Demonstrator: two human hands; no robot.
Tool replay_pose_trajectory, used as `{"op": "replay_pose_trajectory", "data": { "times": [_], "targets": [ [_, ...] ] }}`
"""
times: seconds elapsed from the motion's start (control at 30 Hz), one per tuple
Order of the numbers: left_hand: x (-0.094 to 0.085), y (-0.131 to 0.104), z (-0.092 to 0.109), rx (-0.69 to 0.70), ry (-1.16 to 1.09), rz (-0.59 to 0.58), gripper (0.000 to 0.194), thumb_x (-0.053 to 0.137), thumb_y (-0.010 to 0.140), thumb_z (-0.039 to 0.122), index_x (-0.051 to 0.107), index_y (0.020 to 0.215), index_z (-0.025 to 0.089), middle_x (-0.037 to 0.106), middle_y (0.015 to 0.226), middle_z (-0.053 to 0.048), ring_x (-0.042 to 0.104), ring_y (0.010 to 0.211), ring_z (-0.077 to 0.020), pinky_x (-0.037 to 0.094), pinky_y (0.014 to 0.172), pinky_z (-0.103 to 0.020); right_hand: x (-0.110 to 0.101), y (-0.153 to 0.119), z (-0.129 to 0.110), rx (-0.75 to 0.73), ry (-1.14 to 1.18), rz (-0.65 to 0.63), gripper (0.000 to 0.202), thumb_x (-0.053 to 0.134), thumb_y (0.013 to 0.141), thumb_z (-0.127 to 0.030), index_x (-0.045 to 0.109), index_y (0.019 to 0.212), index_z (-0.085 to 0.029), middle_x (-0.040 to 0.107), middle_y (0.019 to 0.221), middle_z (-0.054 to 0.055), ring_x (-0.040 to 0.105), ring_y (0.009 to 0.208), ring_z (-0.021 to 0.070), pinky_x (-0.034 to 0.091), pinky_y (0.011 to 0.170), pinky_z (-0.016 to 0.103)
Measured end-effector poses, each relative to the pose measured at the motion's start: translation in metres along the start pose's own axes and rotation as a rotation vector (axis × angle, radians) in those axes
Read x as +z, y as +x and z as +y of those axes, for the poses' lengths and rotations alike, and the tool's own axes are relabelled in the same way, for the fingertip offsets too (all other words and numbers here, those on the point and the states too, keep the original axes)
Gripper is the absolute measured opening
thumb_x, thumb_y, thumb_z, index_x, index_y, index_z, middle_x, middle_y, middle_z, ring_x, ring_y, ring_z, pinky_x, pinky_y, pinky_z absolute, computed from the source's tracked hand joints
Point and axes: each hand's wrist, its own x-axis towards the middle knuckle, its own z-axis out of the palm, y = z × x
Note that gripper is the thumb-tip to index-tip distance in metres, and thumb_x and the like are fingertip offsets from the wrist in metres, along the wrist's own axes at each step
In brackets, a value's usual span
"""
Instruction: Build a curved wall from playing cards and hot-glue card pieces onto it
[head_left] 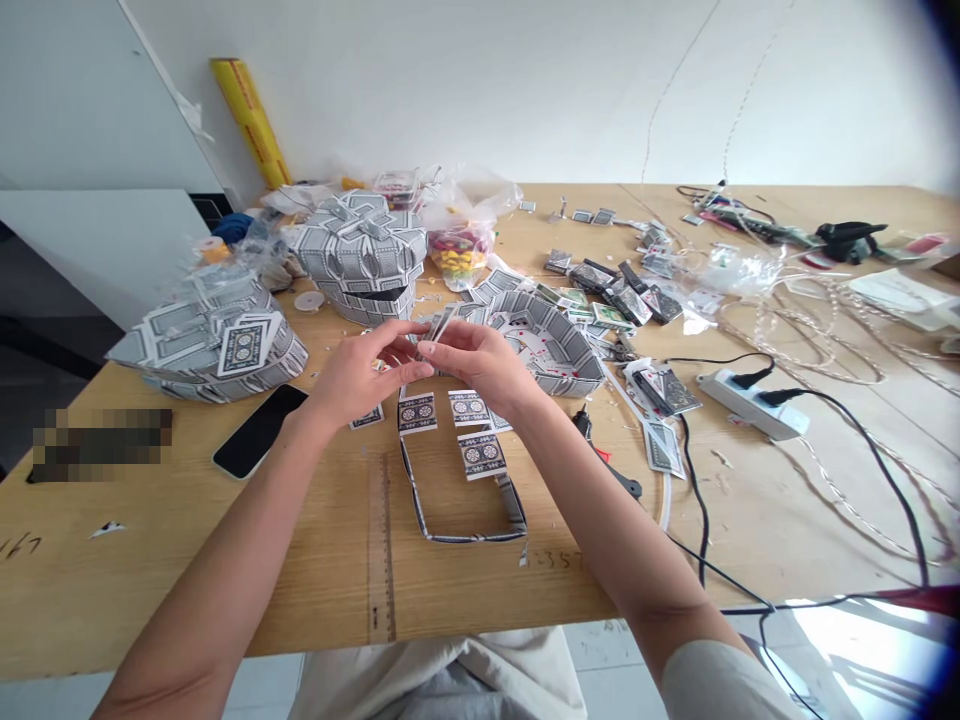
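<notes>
My left hand [371,372] and my right hand [480,358] meet above the middle of the table. Between their fingers stands a playing card [441,325], tilted upright; whether it is one card or a few I cannot tell. Below them lies a loop-shaped strip [415,500] folded from cards. Folded card pieces [482,455] with dark patterned backs rest across its far part. Just beyond my right hand is an open tray-like box [574,365] built of cards, with red-marked card faces inside.
Two lidded card boxes [360,240] stand at the left and back. A phone [259,430] and a clear ruler [381,550] lie nearer. Card packs [626,295], a glue gun [581,422], a power strip [754,403] and trailing cables occupy the right.
</notes>
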Motion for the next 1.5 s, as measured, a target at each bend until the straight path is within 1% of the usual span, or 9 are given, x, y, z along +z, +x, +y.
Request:
{"op": "replay_pose_trajectory", "data": {
  "times": [0.23,0.43,0.6,0.7,0.8,1.0,1.17,1.4,1.5],
  "targets": [
    [-0.003,-0.002,0.003,0.200,0.266,-0.031,0.069,0.063,0.093,0.079,0.072,0.136,0.026,0.070,0.111,-0.007,0.068,0.093,-0.0207,0.056,0.085,-0.034,-0.006,0.000,-0.001,0.060,0.019,0.050,0.037,0.095,0.074,-0.053,0.078,0.086,-0.022,0.076,0.099,0.004,0.072,0.103,0.0202,0.059,0.100,0.036],
    [0.003,-0.004,0.004,0.268,0.388,0.013,0.050,0.057,0.103,0.065,0.074,0.129,0.025,0.065,0.092,-0.003,0.065,0.083,-0.0184,0.052,0.077,-0.031,-0.005,-0.001,-0.002,0.123,0.030,-0.040,0.044,0.098,0.069,-0.056,0.081,0.090,-0.021,0.077,0.099,0.005,0.072,0.094,0.0200,0.062,0.095,0.038],
    [0.009,-0.006,-0.002,0.320,0.464,0.051,0.038,0.063,0.105,0.052,0.073,0.129,0.025,0.068,0.091,-0.003,0.067,0.083,-0.0185,0.050,0.076,-0.031,-0.002,-0.002,-0.003,0.143,-0.004,-0.098,0.043,0.097,0.070,-0.057,0.084,0.095,-0.024,0.080,0.097,0.006,0.073,0.102,0.0243,0.060,0.097,0.040],
    [0.009,-0.007,-0.003,0.311,0.475,0.055,0.040,0.065,0.104,0.052,0.072,0.131,0.024,0.071,0.093,-0.004,0.069,0.084,-0.0197,0.052,0.076,-0.031,0.000,-0.003,-0.003,0.141,-0.018,-0.098,0.042,0.097,0.070,-0.056,0.084,0.093,-0.024,0.080,0.096,0.006,0.074,0.101,0.0242,0.060,0.094,0.039],
    [0.006,-0.006,0.001,0.280,0.437,0.043,0.053,0.069,0.098,0.061,0.069,0.136,0.023,0.073,0.100,-0.006,0.070,0.088,-0.0216,0.055,0.080,-0.034,0.002,-0.004,-0.003,0.154,-0.072,-0.114,0.040,0.098,0.068,-0.053,0.081,0.087,-0.023,0.078,0.089,0.003,0.071,0.087,0.0197,0.057,0.084,0.035],
    [-0.001,-0.005,0.013,0.253,0.338,0.015,0.093,0.087,0.072,0.074,0.061,0.147,0.026,0.068,0.134,-0.012,0.067,0.124,-0.0322,0.056,0.106,-0.046,0.001,-0.006,-0.006,0.195,-0.185,-0.188,0.038,0.099,0.065,-0.049,0.078,0.081,-0.022,0.072,0.082,-0.001,0.061,0.075,0.0153,0.048,0.070,0.029],
    [0.000,-0.006,0.016,0.229,0.308,-0.010,0.086,0.089,0.072,0.071,0.060,0.140,0.028,0.071,0.137,-0.010,0.068,0.127,-0.0328,0.055,0.109,-0.046,0.000,-0.007,-0.008,0.223,-0.183,-0.228,0.040,0.099,0.064,-0.047,0.077,0.085,-0.020,0.072,0.080,-0.001,0.061,0.075,0.0154,0.045,0.069,0.028],
    [-0.002,-0.007,0.022,0.214,0.306,0.071,0.075,0.090,0.075,0.065,0.059,0.131,0.026,0.072,0.129,-0.007,0.070,0.118,-0.0293,0.057,0.101,-0.042,-0.004,-0.010,-0.013,0.198,-0.229,-0.347,0.038,0.088,0.080,-0.059,0.079,0.082,-0.022,0.074,0.084,0.001,0.063,0.077,0.0171,0.050,0.075,0.031],
    [-0.002,-0.007,0.024,0.203,0.309,0.099,0.074,0.091,0.074,0.062,0.059,0.130,0.026,0.071,0.128,-0.008,0.070,0.118,-0.0301,0.058,0.103,-0.043,-0.005,-0.011,-0.016,0.218,-0.208,-0.346,0.040,0.088,0.079,-0.061,0.082,0.089,-0.023,0.074,0.084,0.001,0.066,0.079,0.0181,0.052,0.080,0.032]
  ]
}}
